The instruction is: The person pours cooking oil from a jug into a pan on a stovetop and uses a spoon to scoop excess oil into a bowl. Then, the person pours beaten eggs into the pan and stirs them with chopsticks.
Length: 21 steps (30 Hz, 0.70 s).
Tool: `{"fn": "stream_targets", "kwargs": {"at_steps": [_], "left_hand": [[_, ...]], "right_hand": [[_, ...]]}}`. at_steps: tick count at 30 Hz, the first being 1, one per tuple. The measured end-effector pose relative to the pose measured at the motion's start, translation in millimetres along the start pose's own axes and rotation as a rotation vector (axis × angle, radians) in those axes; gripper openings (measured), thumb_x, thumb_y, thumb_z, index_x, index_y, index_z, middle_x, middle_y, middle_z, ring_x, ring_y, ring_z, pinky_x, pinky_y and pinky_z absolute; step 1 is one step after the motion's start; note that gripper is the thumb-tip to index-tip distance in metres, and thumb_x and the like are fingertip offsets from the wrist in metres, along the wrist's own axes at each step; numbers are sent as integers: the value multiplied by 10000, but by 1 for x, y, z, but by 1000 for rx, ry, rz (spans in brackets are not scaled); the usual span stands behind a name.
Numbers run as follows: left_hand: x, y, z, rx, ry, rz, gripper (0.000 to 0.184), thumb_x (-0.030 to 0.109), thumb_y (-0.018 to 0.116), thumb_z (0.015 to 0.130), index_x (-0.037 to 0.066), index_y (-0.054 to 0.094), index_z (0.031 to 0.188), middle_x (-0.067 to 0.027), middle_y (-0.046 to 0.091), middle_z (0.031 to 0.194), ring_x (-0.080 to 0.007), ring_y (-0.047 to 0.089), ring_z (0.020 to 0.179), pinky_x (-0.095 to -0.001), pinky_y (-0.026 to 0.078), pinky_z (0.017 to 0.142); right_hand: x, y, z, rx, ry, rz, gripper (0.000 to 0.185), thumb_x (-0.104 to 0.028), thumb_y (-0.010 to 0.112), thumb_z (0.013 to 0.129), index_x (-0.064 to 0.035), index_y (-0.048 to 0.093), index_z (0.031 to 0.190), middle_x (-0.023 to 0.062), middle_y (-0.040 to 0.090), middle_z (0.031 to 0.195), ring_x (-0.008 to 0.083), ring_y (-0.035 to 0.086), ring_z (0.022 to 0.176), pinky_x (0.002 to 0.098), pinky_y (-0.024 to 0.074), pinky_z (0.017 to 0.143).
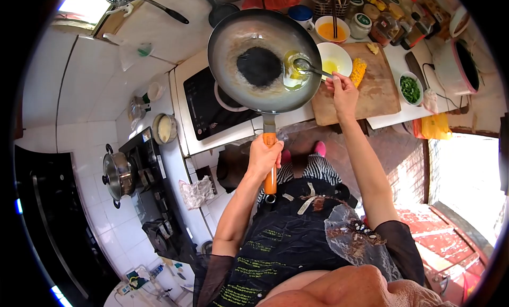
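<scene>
My left hand [265, 157] is wrapped round the orange handle [270, 174] of a frying pan [233, 47], which is held tilted above the cooktop. Yellowish oil [292, 80] has pooled at the pan's right side. In my right hand [342, 89] is a metal spoon [317, 70], its bowl dipped in that oil. Just right of the pan, a white bowl [343, 55] holds a little yellow liquid. A corn cob [358, 72] lies near my right hand on a wooden cutting board [379, 97].
Behind the board stand a bowl of orange-yellow liquid [326, 30] with chopsticks and several spice jars [361, 25]. A bowl of chopped greens [410, 88] sits at right. The black induction cooktop [199, 108] is under the pan; a lidded pot [117, 174] is at left.
</scene>
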<state>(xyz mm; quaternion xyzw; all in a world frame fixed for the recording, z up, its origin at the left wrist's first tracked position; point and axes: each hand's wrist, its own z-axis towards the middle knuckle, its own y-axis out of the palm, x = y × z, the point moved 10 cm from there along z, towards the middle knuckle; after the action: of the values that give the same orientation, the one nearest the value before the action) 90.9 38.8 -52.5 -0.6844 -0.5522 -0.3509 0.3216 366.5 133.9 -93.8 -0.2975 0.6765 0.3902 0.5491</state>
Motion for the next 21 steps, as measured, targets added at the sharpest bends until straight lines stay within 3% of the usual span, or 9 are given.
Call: {"fn": "stream_targets", "kwargs": {"at_steps": [8, 21], "left_hand": [[4, -1, -2, 15, -6, -7, 139, 58, 596, 815, 18, 469, 853, -11, 480, 589, -79, 449, 417, -239, 415, 364], [5, -3, 6, 26, -9, -31, 136, 55, 588, 822, 23, 457, 834, -23, 484, 573, -88, 462, 406, -242, 419, 356]], "right_hand": [[32, -6, -8, 53, 241, 264, 232, -96, 525, 914, 59, 555, 1084, 151, 650, 892, 174, 654, 740, 241, 545, 639], [-9, -56, 15, 160, 57, 310, 234, -110, 522, 921, 57, 547, 1083, 149, 652, 891, 178, 656, 759, 252, 548, 687]]}}
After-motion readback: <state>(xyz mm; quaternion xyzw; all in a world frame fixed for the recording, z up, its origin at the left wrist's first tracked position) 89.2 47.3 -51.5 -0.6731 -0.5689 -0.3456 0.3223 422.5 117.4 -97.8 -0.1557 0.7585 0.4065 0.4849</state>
